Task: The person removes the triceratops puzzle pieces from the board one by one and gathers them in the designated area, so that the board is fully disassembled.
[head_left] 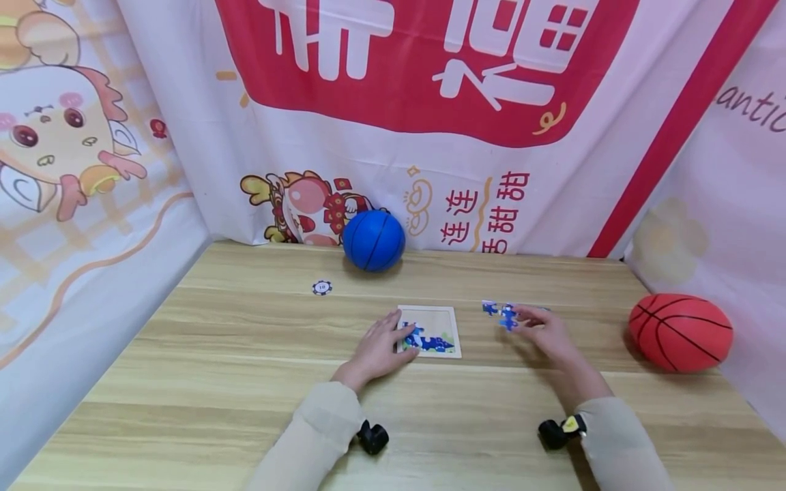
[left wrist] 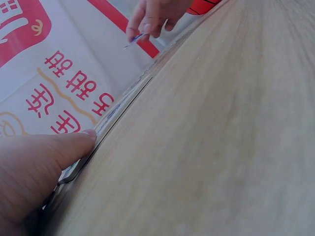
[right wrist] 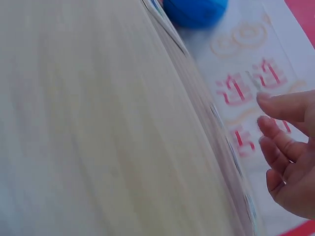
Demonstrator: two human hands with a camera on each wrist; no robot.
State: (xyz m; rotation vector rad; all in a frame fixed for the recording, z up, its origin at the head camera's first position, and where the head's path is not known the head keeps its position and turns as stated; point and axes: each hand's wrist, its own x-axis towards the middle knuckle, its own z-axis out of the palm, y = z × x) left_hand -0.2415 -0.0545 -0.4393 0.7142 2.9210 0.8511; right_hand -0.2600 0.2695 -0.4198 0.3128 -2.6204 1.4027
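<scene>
A square puzzle board (head_left: 439,317) with a pale frame lies on the table, its lower part filled with blue and green pieces. My left hand (head_left: 379,346) rests along the board's left edge, fingers fairly straight; in the left wrist view the thumb (left wrist: 74,147) touches the frame. To the right of the board, my right hand (head_left: 543,331) pinches a blue puzzle piece (head_left: 508,318) between thumb and fingertips, raised off the table. The left wrist view shows that piece (left wrist: 134,41) edge-on. Another blue piece (head_left: 489,308) lies beside it, and more are partly hidden behind the right hand.
A blue ball (head_left: 374,241) sits at the back against the printed cloth (head_left: 393,109). A red ball (head_left: 680,333) stands at the right. A round chip marked 10 (head_left: 322,288) lies left of the board on the wooden table (head_left: 215,368).
</scene>
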